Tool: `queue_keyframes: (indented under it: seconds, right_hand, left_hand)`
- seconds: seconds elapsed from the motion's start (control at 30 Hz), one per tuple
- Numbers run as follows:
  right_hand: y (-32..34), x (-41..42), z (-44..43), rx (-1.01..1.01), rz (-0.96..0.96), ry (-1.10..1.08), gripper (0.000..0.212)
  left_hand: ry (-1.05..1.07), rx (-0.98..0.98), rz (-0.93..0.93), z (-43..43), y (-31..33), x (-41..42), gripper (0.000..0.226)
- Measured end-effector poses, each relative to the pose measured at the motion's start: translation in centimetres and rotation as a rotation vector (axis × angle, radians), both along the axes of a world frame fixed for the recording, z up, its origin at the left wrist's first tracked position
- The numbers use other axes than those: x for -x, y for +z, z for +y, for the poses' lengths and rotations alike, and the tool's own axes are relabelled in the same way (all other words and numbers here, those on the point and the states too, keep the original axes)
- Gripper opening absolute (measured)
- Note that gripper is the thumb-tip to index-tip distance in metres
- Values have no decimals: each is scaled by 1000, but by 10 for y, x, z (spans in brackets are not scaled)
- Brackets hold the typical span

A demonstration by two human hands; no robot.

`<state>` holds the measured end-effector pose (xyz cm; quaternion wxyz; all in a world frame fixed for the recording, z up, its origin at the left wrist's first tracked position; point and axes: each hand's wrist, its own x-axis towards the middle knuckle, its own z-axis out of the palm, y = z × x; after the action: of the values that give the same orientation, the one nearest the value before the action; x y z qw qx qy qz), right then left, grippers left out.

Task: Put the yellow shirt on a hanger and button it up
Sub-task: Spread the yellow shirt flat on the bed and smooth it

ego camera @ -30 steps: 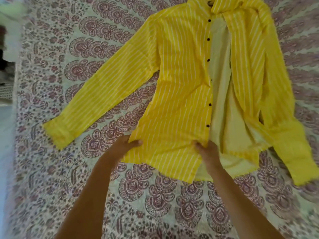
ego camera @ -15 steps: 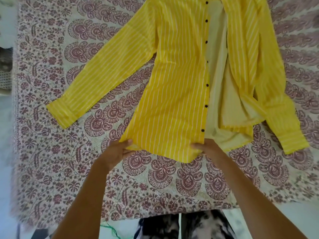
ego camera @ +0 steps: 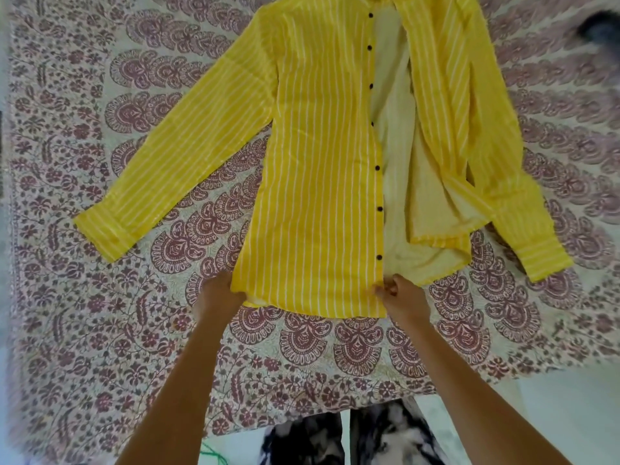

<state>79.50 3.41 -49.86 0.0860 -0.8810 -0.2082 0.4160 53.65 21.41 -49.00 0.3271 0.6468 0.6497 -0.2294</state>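
Note:
A yellow shirt with white stripes lies face up on a patterned bedsheet, collar away from me. Its left front panel lies flat with a row of dark buttons down the edge. The right front panel is folded back, showing the pale inside. One sleeve stretches out to the left; the other lies bunched on the right. My left hand pinches the hem's left corner. My right hand grips the hem at the button edge. No hanger is in view.
The bedsheet's near edge runs across the bottom, with pale floor beyond. The person's black-and-white patterned trousers show at bottom centre. A dark blurred object sits at the top right.
The shirt's hem has been drawn toward me and its left panel smoothed flatter. Both hands kept hold of the hem. The view has shifted back, so the bed's near edge now shows.

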Motion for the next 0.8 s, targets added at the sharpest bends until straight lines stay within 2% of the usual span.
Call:
queue_keyframes:
  seconds: [0.13, 0.33, 0.5, 0.6, 0.67, 0.8]
  right_hand:
    - [13, -25, 0, -50, -4, -68, 27]
    - [29, -81, -8, -151, -84, -192, 19]
    - [15, -129, -18, -174, -161, -263, 29]
    - [4, -148, -24, -148, -180, -148, 41]
    - [0, -159, -31, -133, -200, -37, 47]
    - [-9, -173, -42, -146, -269, 272, 55]
  left_hand:
    - [-19, -164, -125, 2, 19, -40, 48]
    - [-207, -319, 2, -9, 39, -127, 41]
    - [-242, -237, -269, -33, 34, -196, 29]
    - [-330, -168, -474, -57, 24, -243, 29]
    - [-438, -148, -532, -74, 14, -275, 39]
    - [-750, -252, -347, -95, -7, -327, 65]
